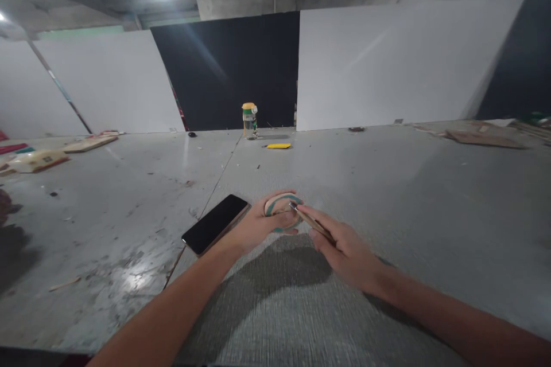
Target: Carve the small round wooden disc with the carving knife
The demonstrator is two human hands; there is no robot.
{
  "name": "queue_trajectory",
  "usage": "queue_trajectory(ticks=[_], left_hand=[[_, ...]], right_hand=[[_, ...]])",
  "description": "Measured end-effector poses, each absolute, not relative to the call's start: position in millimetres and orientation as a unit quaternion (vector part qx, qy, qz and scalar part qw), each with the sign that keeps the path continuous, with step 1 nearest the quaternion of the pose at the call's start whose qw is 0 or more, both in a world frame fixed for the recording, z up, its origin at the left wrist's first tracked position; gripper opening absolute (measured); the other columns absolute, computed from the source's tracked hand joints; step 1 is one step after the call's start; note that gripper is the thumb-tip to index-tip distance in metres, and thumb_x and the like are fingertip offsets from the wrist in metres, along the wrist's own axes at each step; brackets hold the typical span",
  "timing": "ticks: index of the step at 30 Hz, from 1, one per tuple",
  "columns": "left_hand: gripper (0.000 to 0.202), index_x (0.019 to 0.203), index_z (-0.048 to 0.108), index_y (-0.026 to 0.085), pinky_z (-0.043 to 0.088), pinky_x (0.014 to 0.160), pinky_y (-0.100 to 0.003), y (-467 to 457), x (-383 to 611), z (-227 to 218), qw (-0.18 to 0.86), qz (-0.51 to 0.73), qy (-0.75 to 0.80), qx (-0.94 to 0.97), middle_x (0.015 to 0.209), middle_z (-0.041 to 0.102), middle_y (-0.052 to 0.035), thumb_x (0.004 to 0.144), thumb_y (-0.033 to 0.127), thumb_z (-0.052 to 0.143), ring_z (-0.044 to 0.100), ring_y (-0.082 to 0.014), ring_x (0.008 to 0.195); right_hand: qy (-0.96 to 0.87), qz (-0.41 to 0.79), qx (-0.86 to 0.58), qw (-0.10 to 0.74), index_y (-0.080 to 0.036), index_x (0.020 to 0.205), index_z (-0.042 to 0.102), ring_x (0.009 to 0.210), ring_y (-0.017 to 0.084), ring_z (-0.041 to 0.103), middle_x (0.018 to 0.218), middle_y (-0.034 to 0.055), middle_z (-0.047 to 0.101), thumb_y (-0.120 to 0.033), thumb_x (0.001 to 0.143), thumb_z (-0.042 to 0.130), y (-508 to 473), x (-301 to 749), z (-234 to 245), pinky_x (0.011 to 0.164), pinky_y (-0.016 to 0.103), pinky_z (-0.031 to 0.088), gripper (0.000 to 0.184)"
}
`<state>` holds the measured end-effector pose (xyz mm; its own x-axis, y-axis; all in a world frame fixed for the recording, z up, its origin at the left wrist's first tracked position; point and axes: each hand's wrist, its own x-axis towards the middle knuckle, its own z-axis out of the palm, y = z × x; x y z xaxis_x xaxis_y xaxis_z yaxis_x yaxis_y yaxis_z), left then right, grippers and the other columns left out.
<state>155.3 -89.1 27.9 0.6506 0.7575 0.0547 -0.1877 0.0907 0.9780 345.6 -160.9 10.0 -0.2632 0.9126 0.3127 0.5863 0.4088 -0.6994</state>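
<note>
My left hand [259, 222] is closed around a round, pale wooden disc [282, 204] with a teal ring near its rim, its thumb lying across the face. In my right hand [346, 249] is a slim carving tool [316, 225] with a wooden handle. The tool's small metal tip meets the disc's face, or is very close to it; I cannot tell which. Fingers cover parts of the disc. Just left of my left hand, a dark-screened phone [215, 223] lies flat on the grey tabletop [387, 195].
Farther back lies a yellow utility knife [278, 146]. Behind it stands a container with a yellow lid [248, 117], near a black panel [241, 69]. Wooden boards [92, 142] lie at the back left, and a brown sheet [484, 138] at the back right.
</note>
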Motion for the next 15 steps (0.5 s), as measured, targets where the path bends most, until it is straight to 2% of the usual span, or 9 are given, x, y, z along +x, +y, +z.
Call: queue_trajectory(ticks=[6, 9, 11, 13, 15], left_hand=[[0.047, 0.117, 0.054, 0.022, 0.056, 0.072, -0.039, -89, 153, 26, 0.693, 0.347, 0.241, 0.585, 0.106, 0.060, -0.0083, 0.074, 0.030, 0.073, 0.061, -0.0208, 0.090], [0.049, 0.116, 0.051, 0.021, 0.056, 0.069, -0.037, -89, 152, 27, 0.690, 0.360, 0.248, 0.577, 0.102, 0.062, -0.0089, 0.073, 0.029, 0.073, 0.063, -0.0224, 0.089], [0.048, 0.113, 0.049, 0.020, 0.056, 0.065, -0.035, -87, 153, 27, 0.694, 0.375, 0.252, 0.560, 0.100, 0.062, -0.0087, 0.072, 0.027, 0.074, 0.065, -0.0232, 0.087], [0.044, 0.106, 0.047, 0.019, 0.055, 0.062, -0.033, -86, 153, 27, 0.702, 0.381, 0.249, 0.547, 0.101, 0.063, -0.0094, 0.072, 0.025, 0.073, 0.066, -0.0245, 0.086], [0.041, 0.100, 0.045, 0.018, 0.055, 0.059, -0.032, -84, 153, 27, 0.706, 0.382, 0.244, 0.544, 0.104, 0.063, -0.0110, 0.071, 0.024, 0.073, 0.067, -0.0262, 0.086]], right_hand=[[-0.724, 0.326, -0.480, 0.373, -0.022, 0.139, 0.038, 0.053, 0.014, 0.045, 0.067, -0.0008, 0.053, -0.039, 0.099, 0.036, -161, 345, 17, 0.051, 0.025, 0.036, 0.044], [-0.689, 0.376, -0.464, 0.410, -0.021, 0.125, 0.049, 0.053, 0.013, 0.045, 0.067, -0.0009, 0.051, -0.044, 0.099, 0.036, -162, 342, 14, 0.048, 0.024, 0.037, 0.037], [-0.666, 0.422, -0.454, 0.415, -0.021, 0.111, 0.055, 0.046, 0.011, 0.042, 0.060, -0.0030, 0.046, -0.046, 0.100, 0.029, -174, 341, 2, 0.043, 0.022, 0.036, 0.038], [-0.707, 0.423, -0.422, 0.379, -0.023, 0.107, 0.058, 0.050, 0.012, 0.050, 0.064, -0.0003, 0.053, -0.043, 0.102, 0.024, -199, 340, -18, 0.047, 0.023, 0.043, 0.040], [-0.744, 0.417, -0.394, 0.343, -0.024, 0.107, 0.061, 0.065, 0.014, 0.059, 0.083, 0.0039, 0.063, -0.038, 0.101, 0.036, -233, 340, -39, 0.057, 0.026, 0.051, 0.029]])
